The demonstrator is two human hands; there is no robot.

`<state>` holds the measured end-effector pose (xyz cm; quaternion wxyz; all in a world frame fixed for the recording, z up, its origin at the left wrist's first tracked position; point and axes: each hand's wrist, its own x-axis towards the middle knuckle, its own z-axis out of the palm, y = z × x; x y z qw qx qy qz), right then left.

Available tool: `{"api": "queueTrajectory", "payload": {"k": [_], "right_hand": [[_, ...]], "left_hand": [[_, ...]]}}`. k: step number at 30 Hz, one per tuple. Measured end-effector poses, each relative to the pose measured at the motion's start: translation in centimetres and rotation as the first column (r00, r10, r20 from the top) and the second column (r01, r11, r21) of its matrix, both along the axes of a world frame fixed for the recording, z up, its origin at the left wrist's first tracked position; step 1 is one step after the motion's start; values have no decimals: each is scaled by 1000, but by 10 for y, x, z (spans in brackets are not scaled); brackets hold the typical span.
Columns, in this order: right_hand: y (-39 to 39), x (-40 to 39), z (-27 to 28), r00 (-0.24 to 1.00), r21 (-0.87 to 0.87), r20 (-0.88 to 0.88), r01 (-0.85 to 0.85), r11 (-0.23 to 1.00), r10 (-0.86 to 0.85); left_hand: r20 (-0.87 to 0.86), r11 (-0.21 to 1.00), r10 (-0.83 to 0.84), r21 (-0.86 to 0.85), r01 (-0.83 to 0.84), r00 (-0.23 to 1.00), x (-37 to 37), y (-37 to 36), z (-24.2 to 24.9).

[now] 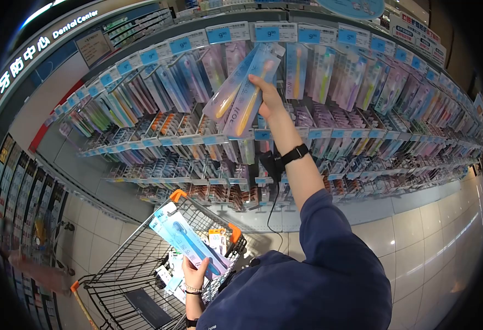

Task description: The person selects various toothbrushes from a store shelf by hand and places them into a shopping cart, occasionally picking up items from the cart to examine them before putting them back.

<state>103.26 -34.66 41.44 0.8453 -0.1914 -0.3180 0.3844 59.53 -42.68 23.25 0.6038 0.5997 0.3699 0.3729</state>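
Observation:
My left hand (pixel 196 269) is closed around the lower part of a packaged toothbrush (pixel 185 237) with a blue handle, holding it above the shopping cart. At the top row of the rack, my right hand (pixel 269 98) grips a packaged toothbrush (pixel 251 99) with a yellow-orange handle, thumb across its front. Tilted just behind that pack is another toothbrush pack (pixel 225 98), also yellow-handled; whether my fingers hold it too cannot be made out. Hanging packs (pixel 296 71) flank my right hand under blue price tags (pixel 267 34).
The wire shopping cart (pixel 121 254) with orange corners stands at lower left, several packages (pixel 218 240) inside. Tiered shelves of toothbrushes (pixel 357 82) curve across the front. A black cord (pixel 274 203) hangs down by the shelf. Another shelf unit (pixel 19 203) is at far left.

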Motion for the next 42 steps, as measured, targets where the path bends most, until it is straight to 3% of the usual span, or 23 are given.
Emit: {"api": "queueTrajectory", "payload": {"k": [4, 7, 9, 10, 12, 13, 14, 18, 20, 21, 22, 23, 25, 26, 27, 28, 31, 32, 33, 35, 37, 39, 42], "right_hand": [[-8, -22, 3, 996, 88, -91, 1, 996, 7], [-16, -33, 1, 989, 17, 36, 143, 990, -144], [-15, -34, -13, 731, 21, 487, 538, 843, -478], [-18, -41, -17, 732, 21, 485, 537, 843, -478], [-30, -65, -31, 706, -100, 621, 501, 860, -339], [-31, -85, -42, 818, -218, 515, 414, 884, -256], [-25, -102, -65, 796, -219, 527, 465, 858, -297], [-13, -191, -137, 943, -397, 332, 157, 904, -17], [-1, -232, -182, 918, -432, 355, -6, 902, 176], [0, -244, -187, 740, -415, 611, -2, 910, 280], [-3, -255, -189, 565, -579, 680, 22, 815, 468], [-4, -263, -195, 532, -622, 634, -81, 779, 561], [-11, -258, -186, 668, -577, 566, -98, 811, 484], [-17, -248, -171, 670, -575, 567, -95, 813, 479], [-24, -236, -154, 682, -532, 470, -287, 797, 560], [-36, -228, -142, 670, -464, 373, -463, 755, 641], [-73, -220, -121, 575, -504, 495, -421, 754, 652], [-85, -218, -111, 570, -558, 523, -333, 760, 633], [-93, -218, -117, 581, -509, 650, -147, 848, 490], [-101, -212, -126, 719, -454, 608, -33, 890, 337], [-109, -186, -122, 776, -389, 599, 66, 919, 198], [-118, -151, -116, 739, -368, 673, 320, 873, 13], [-138, -78, -69, 699, -247, 624, 601, 760, -350]], "left_hand": [[-16, 998, 61, 9, -61, 998, -15, 5, -8], [-15, 986, 165, 31, -165, 986, -27, 10, -9], [-32, 982, 187, 33, -186, 982, -36, 14, -6], [-30, 978, 210, 21, -209, 977, -41, 15, -6], [-17, 970, 240, 36, -240, 971, -53, 19, -12], [-30, 964, 264, 45, -263, 964, -61, 22, -17], [-27, 961, 274, 58, -272, 961, -63, 21, -9], [46, 939, 332, 81, -335, 942, -61, 19, 17], [42, 939, 331, 87, -333, 943, -51, 16, 30], [40, 940, 326, 96, -328, 945, -46, 15, 34], [30, 941, 320, 104, -322, 947, -43, 15, 33], [28, 941, 317, 111, -318, 948, -35, 13, 37], [-7, 955, 240, 178, -235, 971, -30, 18, 28], [-29, 966, 219, 145, -213, 975, -24, 16, 33], [-59, 972, 181, 163, -170, 982, -21, 19, 29], [-98, 977, 157, 160, -140, 983, -16, 18, 29], [-103, 987, 37, 158, -20, 994, 22, 8, 43], [-141, 988, -14, 150, 36, 990, 34, 8, 41], [-178, 986, -64, 143, 90, 982, 46, 8, 41], [-276, 935, -153, 271, 230, 949, 75, 7, 52], [-289, 909, -321, 172, 379, 902, 101, 9, 65], [-301, 819, -386, 323, 474, 872, 124, 12, 65], [-265, 794, -484, 269, 545, 834, 141, 9, 75]]}}
